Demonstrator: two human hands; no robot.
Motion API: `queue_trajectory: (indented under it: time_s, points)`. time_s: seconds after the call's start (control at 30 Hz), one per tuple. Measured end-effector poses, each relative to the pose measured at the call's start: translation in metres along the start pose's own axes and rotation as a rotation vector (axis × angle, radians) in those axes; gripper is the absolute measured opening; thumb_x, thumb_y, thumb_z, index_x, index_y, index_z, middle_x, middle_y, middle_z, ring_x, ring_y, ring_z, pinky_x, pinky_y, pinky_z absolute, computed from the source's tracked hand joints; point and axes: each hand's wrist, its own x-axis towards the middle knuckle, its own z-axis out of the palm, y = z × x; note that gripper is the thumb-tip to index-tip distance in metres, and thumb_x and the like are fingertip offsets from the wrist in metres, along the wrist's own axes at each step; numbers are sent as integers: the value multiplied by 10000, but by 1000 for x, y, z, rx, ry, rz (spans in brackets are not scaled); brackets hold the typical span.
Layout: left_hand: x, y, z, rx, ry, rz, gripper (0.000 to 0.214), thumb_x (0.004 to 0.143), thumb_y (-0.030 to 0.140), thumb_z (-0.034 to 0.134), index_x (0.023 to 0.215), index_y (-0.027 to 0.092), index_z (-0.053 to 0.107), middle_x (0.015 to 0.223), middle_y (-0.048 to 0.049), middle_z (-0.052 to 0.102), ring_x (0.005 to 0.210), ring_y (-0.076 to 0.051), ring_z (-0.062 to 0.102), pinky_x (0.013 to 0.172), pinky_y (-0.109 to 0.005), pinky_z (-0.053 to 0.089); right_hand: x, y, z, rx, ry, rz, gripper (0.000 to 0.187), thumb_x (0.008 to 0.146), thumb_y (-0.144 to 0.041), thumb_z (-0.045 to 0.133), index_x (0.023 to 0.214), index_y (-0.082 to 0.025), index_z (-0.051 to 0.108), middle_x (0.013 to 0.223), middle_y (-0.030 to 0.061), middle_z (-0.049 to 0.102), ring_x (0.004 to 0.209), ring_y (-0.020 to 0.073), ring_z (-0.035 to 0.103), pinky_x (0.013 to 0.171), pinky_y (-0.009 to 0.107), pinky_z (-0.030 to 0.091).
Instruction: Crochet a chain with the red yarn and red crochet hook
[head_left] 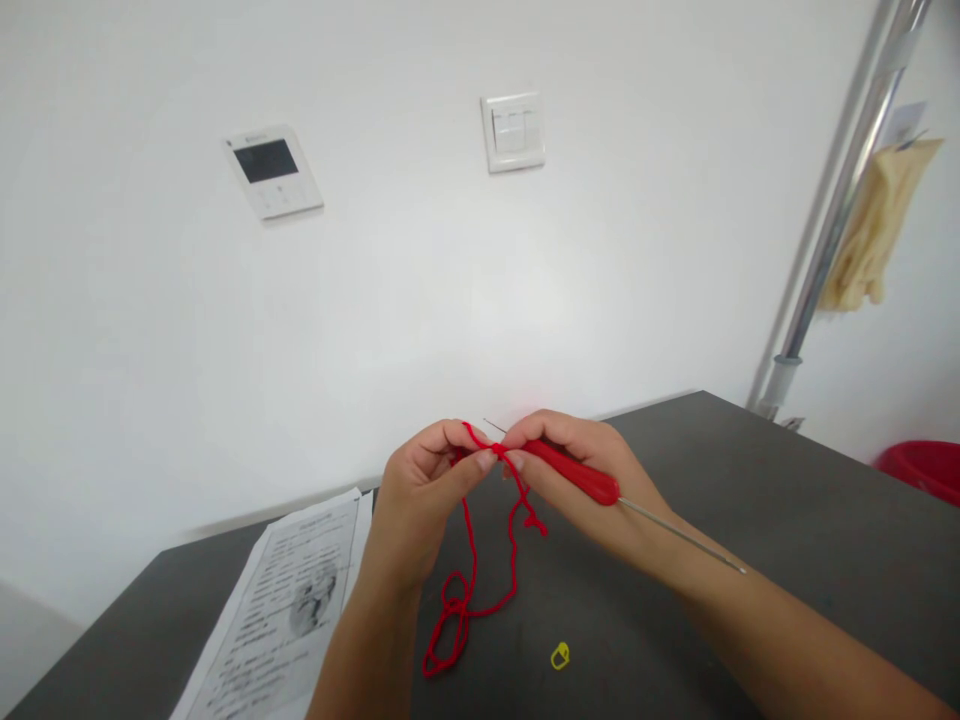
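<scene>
My left hand (424, 480) pinches red yarn (513, 560) between thumb and fingertips, near a small knotted bit. Close beside it, my right hand (592, 470) is closed round a crochet hook (574, 472) with a red handle and a thin metal shaft at each end. One shaft tip pokes out between the two hands; the other lies back over my right wrist. My right fingertips also touch the yarn at the knot. From the hands the yarn hangs down to a loose tangle on the dark table. The exact stitch is hidden by my fingers.
A yellow stitch marker (560, 656) lies on the dark grey table (637, 640). Printed sheets (277, 610) rest at the left. Behind stands a white wall with a screen panel (274, 172) and a switch (514, 132). A metal pole (847, 200) and red basin (922, 470) are at right.
</scene>
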Motion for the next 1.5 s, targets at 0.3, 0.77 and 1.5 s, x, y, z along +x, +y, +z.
queue_trajectory:
  time_s: [0.3,0.77,1.5]
  points:
    - [2,1,3,-80,-45,-162,139,633,233,835,648,135,737,559,12,611,545,-80,486,576,-213,384,7,3,1,436,-63,235,206,824,-357,672,798,-161,616,646,-12,599,520,84,495,502,212,398]
    - [-1,5,-9,182,121,97,171,807,345,759,731,193,745,811,-18,746,767,-137,646,766,-259,508,9,9,0,492,23,241,196,821,-348,696,779,-170,625,662,0,666,517,79,506,501,206,395]
    - [-8,4,4,147,50,-14,71,745,235,780,702,200,736,666,21,667,638,-108,559,638,-221,435,2,7,-3,224,-56,94,146,925,-303,588,842,-190,628,686,-36,531,602,99,435,543,223,339]
